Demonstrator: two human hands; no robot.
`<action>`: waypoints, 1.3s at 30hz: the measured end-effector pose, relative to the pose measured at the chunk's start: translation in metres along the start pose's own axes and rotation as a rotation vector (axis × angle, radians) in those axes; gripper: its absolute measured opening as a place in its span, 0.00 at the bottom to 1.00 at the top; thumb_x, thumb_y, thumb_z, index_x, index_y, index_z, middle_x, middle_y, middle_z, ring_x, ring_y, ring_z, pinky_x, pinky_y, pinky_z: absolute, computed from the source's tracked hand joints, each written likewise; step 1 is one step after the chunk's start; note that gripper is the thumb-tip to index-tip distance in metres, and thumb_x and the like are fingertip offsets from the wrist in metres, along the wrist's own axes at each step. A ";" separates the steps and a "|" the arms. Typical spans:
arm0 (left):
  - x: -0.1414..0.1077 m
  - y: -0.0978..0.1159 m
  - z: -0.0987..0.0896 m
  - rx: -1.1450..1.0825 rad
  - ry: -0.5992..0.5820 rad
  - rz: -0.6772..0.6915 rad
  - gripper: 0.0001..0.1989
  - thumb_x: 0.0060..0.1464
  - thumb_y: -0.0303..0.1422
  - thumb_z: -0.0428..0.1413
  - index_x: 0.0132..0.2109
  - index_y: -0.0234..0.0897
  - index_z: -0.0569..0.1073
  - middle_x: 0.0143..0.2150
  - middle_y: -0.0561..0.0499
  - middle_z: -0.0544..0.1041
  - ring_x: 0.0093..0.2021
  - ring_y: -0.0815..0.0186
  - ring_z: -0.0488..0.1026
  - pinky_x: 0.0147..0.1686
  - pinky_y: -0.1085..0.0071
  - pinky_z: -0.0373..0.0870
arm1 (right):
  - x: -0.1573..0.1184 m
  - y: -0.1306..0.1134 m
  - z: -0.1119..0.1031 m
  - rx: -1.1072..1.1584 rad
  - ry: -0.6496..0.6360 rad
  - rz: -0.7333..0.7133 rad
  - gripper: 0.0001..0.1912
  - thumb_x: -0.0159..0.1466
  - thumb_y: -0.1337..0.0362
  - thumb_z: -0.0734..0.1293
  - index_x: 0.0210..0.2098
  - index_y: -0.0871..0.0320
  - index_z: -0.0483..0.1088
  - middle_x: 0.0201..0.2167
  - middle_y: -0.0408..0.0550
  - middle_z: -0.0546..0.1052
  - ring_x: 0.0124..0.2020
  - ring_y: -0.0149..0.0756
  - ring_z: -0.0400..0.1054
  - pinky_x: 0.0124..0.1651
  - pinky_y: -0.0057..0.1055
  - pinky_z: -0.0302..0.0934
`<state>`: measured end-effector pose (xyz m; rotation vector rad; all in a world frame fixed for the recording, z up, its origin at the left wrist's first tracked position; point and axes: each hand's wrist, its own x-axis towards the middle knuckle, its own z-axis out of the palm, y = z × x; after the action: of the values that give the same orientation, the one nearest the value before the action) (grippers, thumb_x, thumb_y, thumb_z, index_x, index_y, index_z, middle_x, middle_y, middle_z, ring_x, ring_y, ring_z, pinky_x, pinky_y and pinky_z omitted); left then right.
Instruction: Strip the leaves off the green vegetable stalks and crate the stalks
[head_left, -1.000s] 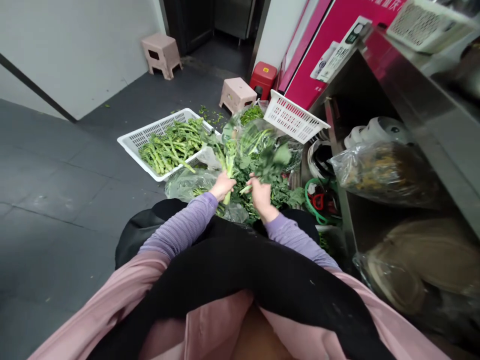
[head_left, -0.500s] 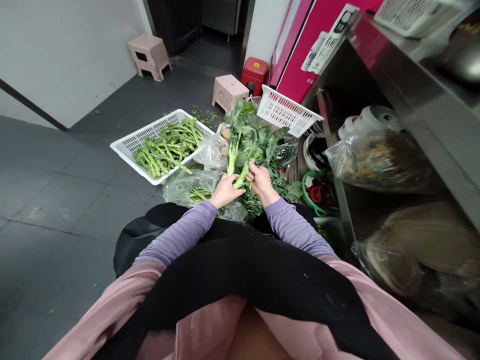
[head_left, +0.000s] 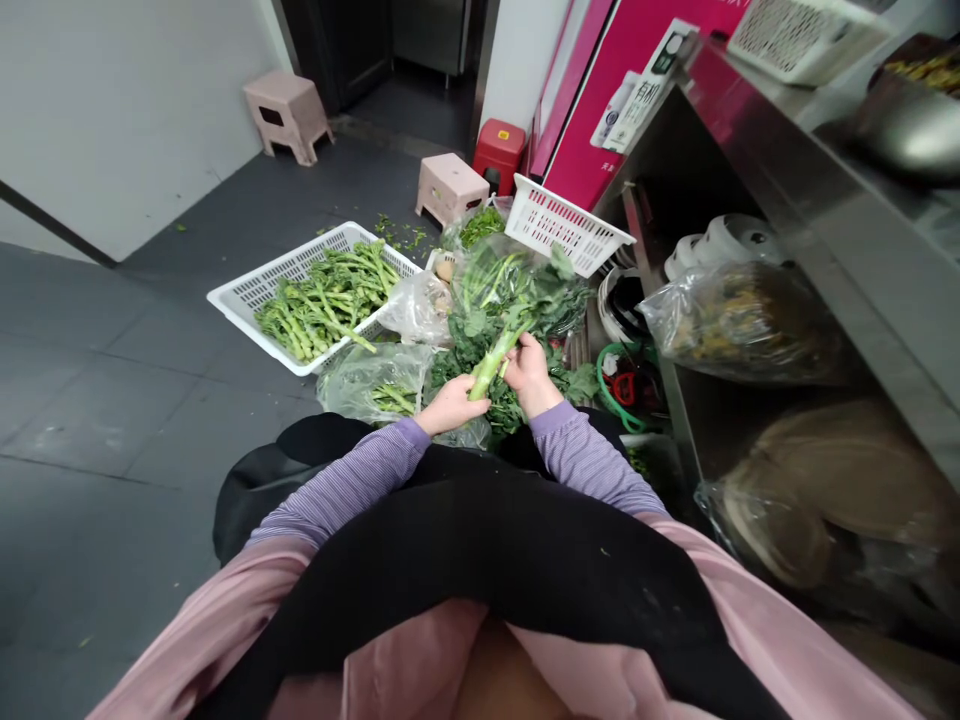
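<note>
A thick green stalk [head_left: 492, 366] with leaves at its far end slants up and to the right between my hands. My left hand [head_left: 453, 403] is closed round its lower end. Higher up, on the stalk's right side, my right hand [head_left: 528, 372] pinches it, its fingertips partly hidden. Leafy greens [head_left: 506, 410] lie below and beyond the hands. Peeled-looking green stems [head_left: 330, 295] fill much of a white slotted basket [head_left: 247, 320] at the left. A clear plastic bag [head_left: 349, 385] holding more stems sits left of my left hand.
Two pink stools [head_left: 292, 108] [head_left: 452, 188] and a red stool [head_left: 499, 150] stand beyond. A white basket [head_left: 566, 228] leans behind the greens. A metal shelf [head_left: 832, 180] with bagged goods [head_left: 739, 320] borders the right, near a green-rimmed basket [head_left: 616, 388].
The stalk in my hands now points up and to the right, where two stalks showed apart before. My left hand has dropped slightly. The camera view has shifted a little.
</note>
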<state>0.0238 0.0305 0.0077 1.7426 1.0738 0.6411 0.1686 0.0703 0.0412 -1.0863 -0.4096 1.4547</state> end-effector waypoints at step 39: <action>0.003 -0.017 -0.043 -0.549 0.104 -0.071 0.10 0.40 0.35 0.56 0.25 0.35 0.62 0.20 0.58 0.58 0.22 0.74 0.55 0.25 0.76 0.55 | 0.061 -0.035 -0.083 -0.788 0.356 0.106 0.09 0.53 0.67 0.70 0.27 0.61 0.64 0.18 0.43 0.68 0.21 0.29 0.63 0.24 0.26 0.59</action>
<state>-0.0159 0.0554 0.0094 1.2030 0.9145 0.8926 0.2650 0.1057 0.0042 -1.9830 -0.7012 1.1613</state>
